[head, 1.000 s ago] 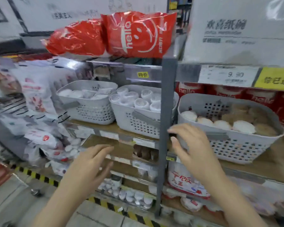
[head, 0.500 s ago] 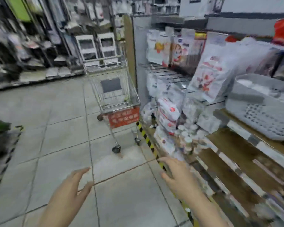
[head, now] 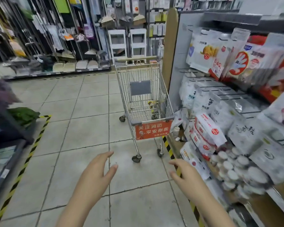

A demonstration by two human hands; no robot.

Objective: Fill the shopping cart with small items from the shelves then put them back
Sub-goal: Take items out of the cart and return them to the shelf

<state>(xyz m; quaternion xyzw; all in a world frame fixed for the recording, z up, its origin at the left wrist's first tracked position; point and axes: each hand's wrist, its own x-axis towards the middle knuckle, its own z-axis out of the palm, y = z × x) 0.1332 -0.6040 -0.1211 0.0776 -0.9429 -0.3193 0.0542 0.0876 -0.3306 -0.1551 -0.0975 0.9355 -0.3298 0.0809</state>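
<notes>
A small wire shopping cart with a red sign on its front stands on the tiled aisle ahead, close against the shelf end. A few small dark and yellow items lie in its basket. My left hand hovers low in the middle with fingers spread and holds nothing. My right hand hovers beside it, fingers relaxed and empty, short of the cart's front wheels. The shelves on the right carry white packets and small round tubs.
Yellow-black floor tape runs along the shelf base on the right. A low display with green and dark goods juts in at the left. Brooms, mops and white stools line the far wall. Tiled floor lies between me and the cart.
The view has swung left from the shelf baskets to the aisle, and the cart now sits nearer and more central. Both hands stay empty and have dropped low in front of me.
</notes>
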